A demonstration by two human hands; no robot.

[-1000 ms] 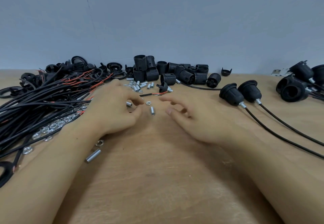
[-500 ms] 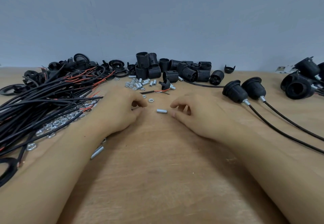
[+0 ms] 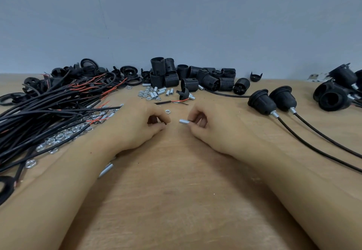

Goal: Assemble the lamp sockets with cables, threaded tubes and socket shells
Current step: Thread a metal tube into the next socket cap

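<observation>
My right hand [image 3: 211, 130] pinches a short silver threaded tube [image 3: 183, 121] by one end, just above the wooden table [image 3: 176, 191]; the tube points left. My left hand [image 3: 137, 128] faces it a few centimetres away, thumb and forefinger pinched together on a small metal part that they almost wholly hide. One loose nut [image 3: 167, 111] lies on the table between the hands. Black cables [image 3: 49, 108] with red wire ends are heaped at the left. Black socket shells [image 3: 195, 79] are piled at the back centre.
Loose tubes and nuts [image 3: 152, 93] lie behind the hands, more nuts [image 3: 58, 138] under the cables. A longer tube [image 3: 105, 169] lies by my left wrist. Two assembled sockets [image 3: 262, 101] with trailing cables lie at the right, more sockets [image 3: 333, 95] far right.
My right hand picked the threaded tube off the table and turned it sideways. My left hand closed its thumb and forefinger, and the small part that lay at its fingertips is gone from the table.
</observation>
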